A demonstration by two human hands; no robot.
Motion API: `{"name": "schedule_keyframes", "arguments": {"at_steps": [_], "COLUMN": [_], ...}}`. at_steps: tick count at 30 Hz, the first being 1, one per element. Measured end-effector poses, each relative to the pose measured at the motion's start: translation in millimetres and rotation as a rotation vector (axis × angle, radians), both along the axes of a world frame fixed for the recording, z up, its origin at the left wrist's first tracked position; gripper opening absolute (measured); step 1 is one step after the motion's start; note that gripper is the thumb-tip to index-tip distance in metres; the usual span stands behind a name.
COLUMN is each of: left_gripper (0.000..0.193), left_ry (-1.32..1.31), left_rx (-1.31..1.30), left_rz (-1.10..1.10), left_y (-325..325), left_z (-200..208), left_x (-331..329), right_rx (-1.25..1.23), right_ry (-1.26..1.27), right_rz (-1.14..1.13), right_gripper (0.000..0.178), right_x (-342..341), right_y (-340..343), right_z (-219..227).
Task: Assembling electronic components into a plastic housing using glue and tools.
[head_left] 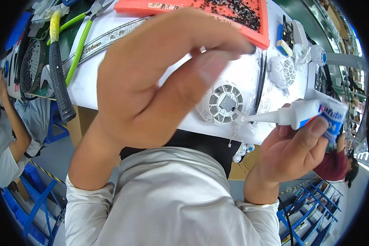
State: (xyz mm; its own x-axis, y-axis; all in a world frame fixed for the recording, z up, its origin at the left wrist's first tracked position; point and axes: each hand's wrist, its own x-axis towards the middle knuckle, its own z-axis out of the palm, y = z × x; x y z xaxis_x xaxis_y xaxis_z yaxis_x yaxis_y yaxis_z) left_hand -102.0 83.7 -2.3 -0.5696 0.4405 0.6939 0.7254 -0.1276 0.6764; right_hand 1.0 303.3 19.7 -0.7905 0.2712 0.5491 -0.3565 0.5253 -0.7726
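My left hand is raised high over the table, its thumb and forefinger bent together. A small dark spot shows at the fingertips, and I cannot make out what it is. In my right hand is a white glue bottle with a blue and red label, tilted on its side. Its long thin nozzle points left. The tip comes close to the edge of a round white slotted housing, which lies on the table with a square grey piece at its centre. Whether tip and housing touch, I cannot tell.
An orange-red tray of small dark screws lies at the back. Left are green-handled pliers, a hammer, an adjustable wrench and a round dish. Another white housing and black cable ties lie right.
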Motion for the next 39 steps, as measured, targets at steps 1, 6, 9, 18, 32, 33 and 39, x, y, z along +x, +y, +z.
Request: {"name": "schedule_keyframes", "arguments": {"at_steps": [1,6,9,18,32,33,39], "left_gripper": [0.03,0.047,0.06,0.083,0.085,0.085,0.085], "left_ry": [-0.084,-0.163,-0.177,-0.176,-0.119,-0.127,-0.103], "left_rx": [-0.077,-0.136,-0.249,-0.44,-0.48,-0.472,-0.453], "left_rz": [0.057,0.031,0.05,0.127,0.348,0.332,0.311], "left_y": [-3.9,-9.6,-7.0,23.1,27.5,25.8,6.2], "left_z": [-5.8,-19.6,-10.2,-4.2,-13.9,-14.5,-12.8], "left_x": [7.3,25.2,36.2,53.6,60.5,60.5,66.5], "right_rx": [-0.23,-1.004,-1.245,-1.088,-0.056,0.046,0.562], "right_ry": [-0.056,-0.292,-0.383,-0.353,-0.928,-0.937,-0.549], "right_rz": [0.097,0.286,0.283,0.025,-0.254,-0.28,-0.461], "right_gripper": [0.035,0.03,0.028,0.025,0.026,0.026,0.019], "right_x": [-0.2,-3.6,-3.7,37.2,48.7,46.6,39.2], "right_y": [5.0,22.6,32.7,142.2,270.4,270.2,183.7], "right_z": [-3.3,-0.8,3.1,22.7,5.3,4.3,50.6]}}
